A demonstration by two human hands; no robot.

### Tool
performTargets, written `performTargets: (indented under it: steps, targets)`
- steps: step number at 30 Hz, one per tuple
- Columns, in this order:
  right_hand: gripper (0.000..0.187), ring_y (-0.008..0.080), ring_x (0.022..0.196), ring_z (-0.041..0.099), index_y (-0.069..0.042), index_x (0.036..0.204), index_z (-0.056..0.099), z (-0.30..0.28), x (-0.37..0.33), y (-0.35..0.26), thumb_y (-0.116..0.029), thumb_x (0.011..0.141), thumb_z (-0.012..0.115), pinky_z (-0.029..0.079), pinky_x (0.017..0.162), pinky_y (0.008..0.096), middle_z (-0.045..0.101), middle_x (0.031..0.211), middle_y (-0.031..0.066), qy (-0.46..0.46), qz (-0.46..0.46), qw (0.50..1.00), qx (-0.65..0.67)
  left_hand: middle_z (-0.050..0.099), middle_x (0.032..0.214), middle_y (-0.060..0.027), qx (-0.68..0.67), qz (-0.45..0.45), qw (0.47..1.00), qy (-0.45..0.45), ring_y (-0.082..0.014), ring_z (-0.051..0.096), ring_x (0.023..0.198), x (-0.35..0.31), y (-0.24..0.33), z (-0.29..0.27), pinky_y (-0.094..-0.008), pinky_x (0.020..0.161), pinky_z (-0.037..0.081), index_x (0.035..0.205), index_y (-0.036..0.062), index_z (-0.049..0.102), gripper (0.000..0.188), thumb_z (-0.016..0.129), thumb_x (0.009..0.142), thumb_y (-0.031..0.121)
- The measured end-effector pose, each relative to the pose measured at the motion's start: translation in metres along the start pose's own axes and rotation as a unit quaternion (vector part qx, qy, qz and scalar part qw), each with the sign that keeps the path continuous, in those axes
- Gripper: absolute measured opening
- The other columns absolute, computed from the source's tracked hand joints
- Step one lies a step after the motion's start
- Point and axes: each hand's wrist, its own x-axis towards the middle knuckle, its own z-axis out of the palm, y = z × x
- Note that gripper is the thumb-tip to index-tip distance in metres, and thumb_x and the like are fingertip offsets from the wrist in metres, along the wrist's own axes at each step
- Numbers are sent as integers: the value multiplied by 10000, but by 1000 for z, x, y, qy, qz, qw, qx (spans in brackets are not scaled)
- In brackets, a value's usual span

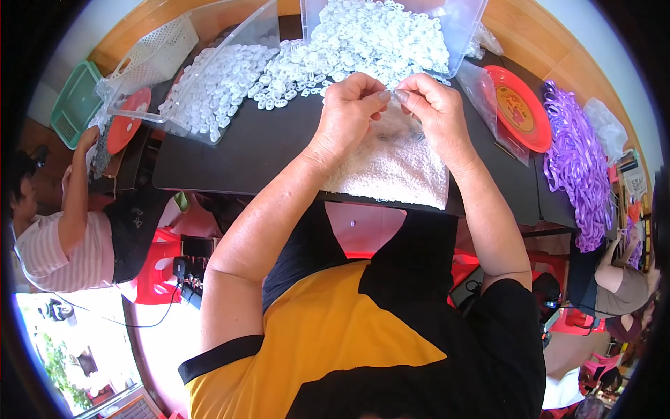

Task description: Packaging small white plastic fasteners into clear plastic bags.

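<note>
My left hand (351, 112) and my right hand (440, 115) are raised close together over the table, thumbs and forefingers pinched. Their fingertips almost meet; whatever they hold is too small to make out. Beneath them lies a white towel (401, 171), with a few small dark bits on it near my right hand. Just beyond my fingers, a heap of small white oval plastic pieces (377, 38) spills out of a clear plastic bin (460, 31) onto the table. More such pieces fill a second clear bin (146, 115) at the left.
The dark table (244, 157) runs across in front of me. At the right are a red round plate (520, 108), a clear bag and a pile of purple ribbons (576, 153). A white basket (160, 45) and green basket (75, 105) stand far left. Other people sit at both sides.
</note>
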Motion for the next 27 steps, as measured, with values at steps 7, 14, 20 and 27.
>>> performTargets:
  steps: [7, 14, 20, 27]
  targets:
    - [53, 217, 622, 593, -3, 878, 596, 5, -2, -2, -1, 826, 595, 470, 590, 301, 636, 743, 126, 17, -81, 994, -69, 592, 706, -3, 45, 44, 998, 7, -52, 493, 579, 0, -4, 2, -209, 506, 394, 888, 9, 625, 53, 630, 874, 59]
    - [43, 165, 661, 597, 0, 884, 597, 6, -2, -5, -13, 844, 590, 464, 613, 289, 642, 747, 113, -9, -30, 999, -17, 591, 688, -8, -19, 18, 1000, 17, -57, 498, 565, 0, -2, -1, -204, 484, 375, 855, 10, 631, 66, 641, 860, 75]
    - [76, 172, 730, 626, 14, 921, 593, 5, 0, -5, -36, 864, 592, 482, 673, 287, 659, 796, 127, -1, -7, 1000, 0, 593, 683, -5, -24, 9, 999, 33, -56, 497, 564, -2, 3, -1, -200, 484, 373, 855, 15, 639, 87, 649, 865, 101]
    - [82, 196, 715, 630, 17, 920, 589, 3, 1, 0, -41, 863, 603, 483, 661, 301, 658, 789, 129, 7, -12, 1000, -19, 594, 690, 10, -8, -6, 1000, 12, -51, 513, 580, -1, 4, -1, -196, 491, 385, 874, 22, 649, 110, 658, 872, 132]
